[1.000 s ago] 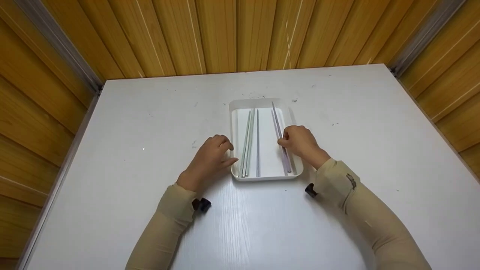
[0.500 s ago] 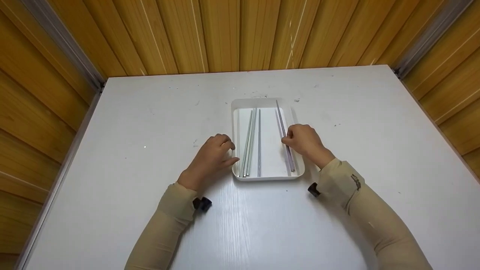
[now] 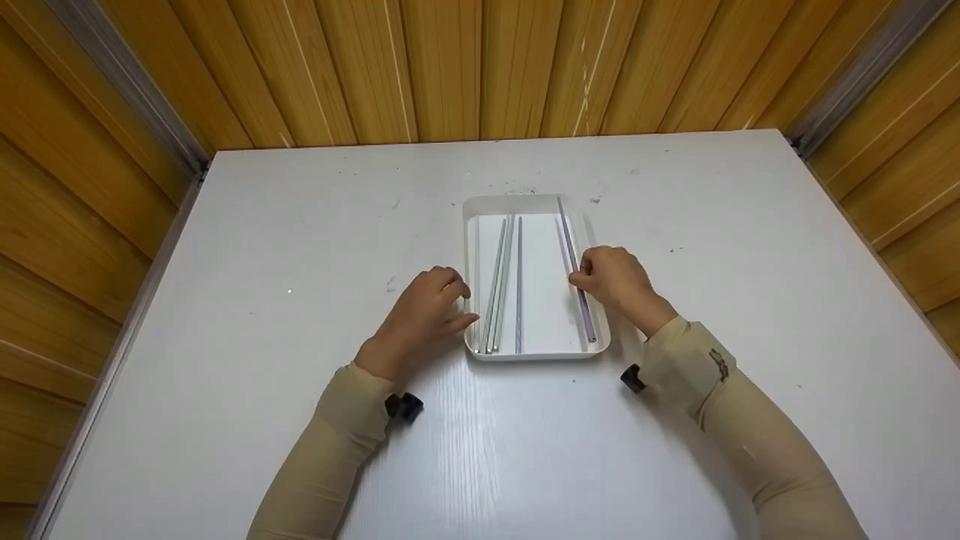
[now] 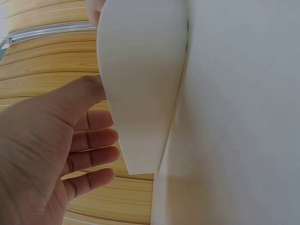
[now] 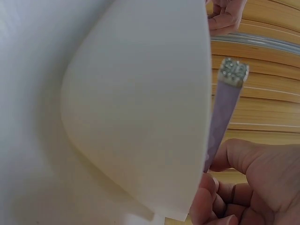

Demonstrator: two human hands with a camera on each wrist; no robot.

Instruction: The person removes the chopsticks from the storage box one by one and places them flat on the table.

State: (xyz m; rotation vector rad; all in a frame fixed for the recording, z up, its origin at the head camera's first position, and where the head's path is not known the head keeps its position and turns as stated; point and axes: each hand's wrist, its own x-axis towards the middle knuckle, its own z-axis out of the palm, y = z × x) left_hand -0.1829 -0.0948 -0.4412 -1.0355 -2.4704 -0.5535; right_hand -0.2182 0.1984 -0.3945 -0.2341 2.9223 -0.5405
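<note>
A pale purple chopstick point(image 3: 585, 307) with a glittery end cap point(image 5: 233, 72) is pinched between the thumb and fingers of my right hand point(image 3: 619, 281), over the right side of a white tray point(image 3: 532, 357). It slants, its thin tip near the far wall and its capped end near the front right corner. My left hand point(image 3: 424, 315) stays at the tray's left rim with its fingers loosely spread and the thumb reaching over the edge. Several pale green chopsticks point(image 3: 498, 289) lie in the tray's left part, with another purple chopstick point(image 3: 519, 285) just right of them.
The tray stands on a white table point(image 3: 480, 450). Wood-patterned panels point(image 3: 442, 67) rise behind the table and along both sides. Small dark marks point(image 3: 595, 200) dot the tabletop near the tray.
My right hand has shifted slightly to the right with the purple chopstick, bringing it nearer the tray's right wall. The left hand and the other chopsticks have stayed in place.
</note>
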